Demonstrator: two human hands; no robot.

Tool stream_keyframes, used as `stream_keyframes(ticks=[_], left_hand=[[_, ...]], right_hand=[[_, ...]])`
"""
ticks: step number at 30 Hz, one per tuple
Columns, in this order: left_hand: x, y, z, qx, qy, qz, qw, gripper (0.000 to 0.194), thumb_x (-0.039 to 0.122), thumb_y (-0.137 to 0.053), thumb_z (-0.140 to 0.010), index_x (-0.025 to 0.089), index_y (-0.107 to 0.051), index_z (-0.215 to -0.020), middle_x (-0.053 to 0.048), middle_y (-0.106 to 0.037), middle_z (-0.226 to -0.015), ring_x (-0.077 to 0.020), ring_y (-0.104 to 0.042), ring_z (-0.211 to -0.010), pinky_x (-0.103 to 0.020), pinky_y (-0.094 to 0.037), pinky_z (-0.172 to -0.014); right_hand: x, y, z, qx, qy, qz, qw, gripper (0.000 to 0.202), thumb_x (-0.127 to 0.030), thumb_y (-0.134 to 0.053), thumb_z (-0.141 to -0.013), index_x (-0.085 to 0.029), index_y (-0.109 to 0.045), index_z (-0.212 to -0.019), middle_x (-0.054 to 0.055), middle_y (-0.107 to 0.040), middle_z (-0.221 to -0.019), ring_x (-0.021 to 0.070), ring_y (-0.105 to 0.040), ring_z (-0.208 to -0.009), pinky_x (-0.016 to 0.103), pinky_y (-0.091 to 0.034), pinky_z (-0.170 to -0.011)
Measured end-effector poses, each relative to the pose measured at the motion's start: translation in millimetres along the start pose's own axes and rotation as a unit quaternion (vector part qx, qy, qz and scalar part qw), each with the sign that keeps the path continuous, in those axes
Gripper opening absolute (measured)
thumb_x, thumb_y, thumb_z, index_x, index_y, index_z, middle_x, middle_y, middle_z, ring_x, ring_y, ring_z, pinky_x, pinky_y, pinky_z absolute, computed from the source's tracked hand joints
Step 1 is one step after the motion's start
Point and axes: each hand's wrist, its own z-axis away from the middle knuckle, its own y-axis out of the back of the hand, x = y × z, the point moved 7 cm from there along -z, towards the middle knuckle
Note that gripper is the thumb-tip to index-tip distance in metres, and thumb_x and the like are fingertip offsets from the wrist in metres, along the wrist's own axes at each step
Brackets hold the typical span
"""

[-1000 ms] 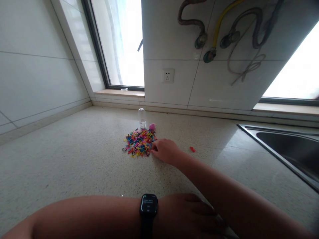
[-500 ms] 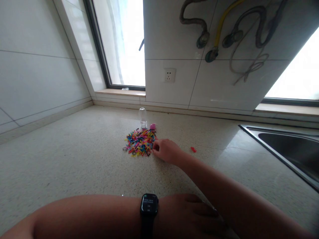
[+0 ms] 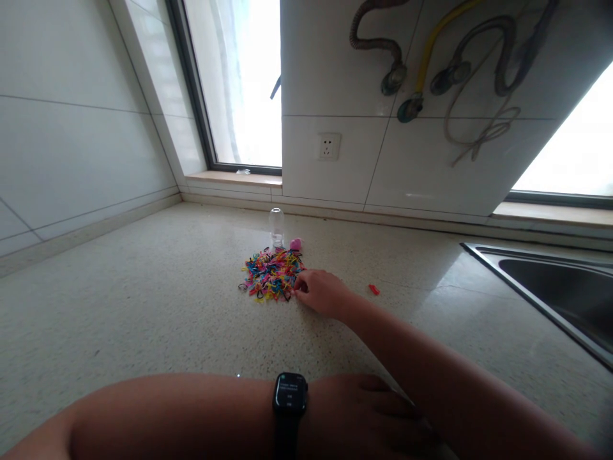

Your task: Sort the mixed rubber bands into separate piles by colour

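In the head view, the pile of colourful bands point(image 3: 272, 275) lay on the surface point(image 3: 172, 326), just left of the right hand's curled fingers point(image 3: 309, 277), with no clear long axis; whether they pinched a band could not be told. The left hand point(image 3: 354, 406) was farther, nearer the body, its dim fingers' closure unclear.

White wall socket point(image 3: 329, 146), yellow hose point(image 3: 425, 56) between two darker hoses point(image 3: 378, 44), looped pale cord point(image 3: 446, 128), metal sink point(image 3: 565, 287) at right
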Motion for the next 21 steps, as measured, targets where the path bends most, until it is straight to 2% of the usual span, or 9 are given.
stream_keyframes(ticks=[5,10,13,16,21], left_hand=[[0,-1.5,3,-0.004,0.007,-0.003,1.000,0.046,0.035,-0.026,-0.104,0.029,-0.058,-0.137,0.005,-0.050,-0.145,-0.0157,-0.047,-0.131,-0.026,-0.045,-0.100],[1,-3.0,5,0.013,0.005,-0.020,1.000,0.046,0.037,-0.027,-0.105,0.029,-0.054,-0.141,0.003,-0.049,-0.146,-0.0166,-0.047,-0.131,-0.026,-0.047,-0.097],[1,-3.6,4,0.020,0.006,-0.028,0.999,0.044,0.037,-0.029,-0.105,0.029,-0.055,-0.139,0.002,-0.048,-0.147,-0.0161,-0.048,-0.131,-0.025,-0.047,-0.096],[1,-4.2,3,0.023,0.002,-0.026,0.999,0.042,0.035,-0.030,-0.105,0.030,-0.055,-0.138,0.003,-0.049,-0.147,-0.0152,-0.049,-0.129,-0.024,-0.047,-0.095],[2,-2.4,3,0.020,-0.006,-0.022,1.000,0.042,0.032,-0.030,-0.105,0.028,-0.054,-0.139,0.002,-0.049,-0.147,-0.0158,-0.049,-0.130,-0.025,-0.045,-0.098]], right_hand=[[6,4,0,0.012,-0.002,-0.022,1.000,0.018,-0.030,-0.059,-0.087,-0.021,-0.072,-0.094,0.005,-0.075,-0.092,0.0189,-0.067,-0.083,0.027,-0.041,-0.071],[28,24,12,0.048,0.000,-0.049,0.998,0.015,-0.025,-0.061,-0.085,-0.019,-0.073,-0.092,0.005,-0.075,-0.088,0.0166,-0.065,-0.078,0.026,-0.042,-0.072],[60,41,28,0.070,-0.022,-0.059,0.996,0.014,-0.024,-0.062,-0.084,-0.018,-0.073,-0.088,0.005,-0.074,-0.084,0.0156,-0.063,-0.072,0.026,-0.040,-0.066],[102,54,49,0.092,-0.058,-0.076,0.991,0.014,-0.025,-0.061,-0.084,-0.017,-0.073,-0.088,0.005,-0.073,-0.082,0.0139,-0.060,-0.066,0.026,-0.039,-0.063],[166,53,87,0.101,-0.136,-0.127,0.977,0.021,-0.033,-0.061,-0.085,-0.015,-0.072,-0.089,0.006,-0.070,-0.077,0.0146,-0.056,-0.063,0.026,-0.038,-0.058]])
